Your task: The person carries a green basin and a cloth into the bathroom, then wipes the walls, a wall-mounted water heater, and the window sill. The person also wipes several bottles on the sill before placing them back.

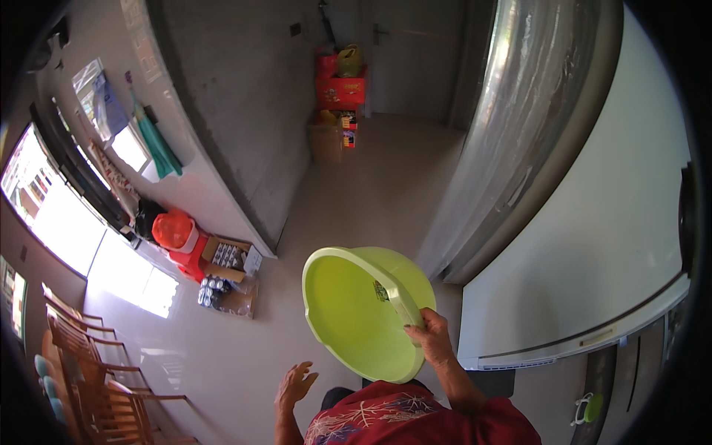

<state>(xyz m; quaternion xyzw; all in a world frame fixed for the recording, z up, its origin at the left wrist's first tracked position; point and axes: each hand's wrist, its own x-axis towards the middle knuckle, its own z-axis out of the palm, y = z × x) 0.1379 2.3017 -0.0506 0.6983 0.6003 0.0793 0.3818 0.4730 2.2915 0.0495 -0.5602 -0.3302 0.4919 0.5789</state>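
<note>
A large lime-green plastic basin (345, 311) hangs tilted in front of my body, its hollow side turned toward the left. My right hand (432, 337) grips the near right part of its rim, thumb over the edge; the fingers behind are partly hidden. A small dark sticker (380, 291) shows on the inner wall. My left hand (296, 384) is held off to the left below the basin, apart from it, with bent, spread fingers and nothing in them.
Open cartons of cans (230, 256) and a red stool (191, 256) stand along the left wall. Wooden chairs (96, 363) are at the lower left. A white refrigerator (578, 245) and plastic sheeting (512, 111) flank the right. Stacked boxes (341, 93) stand by the far door (415, 67).
</note>
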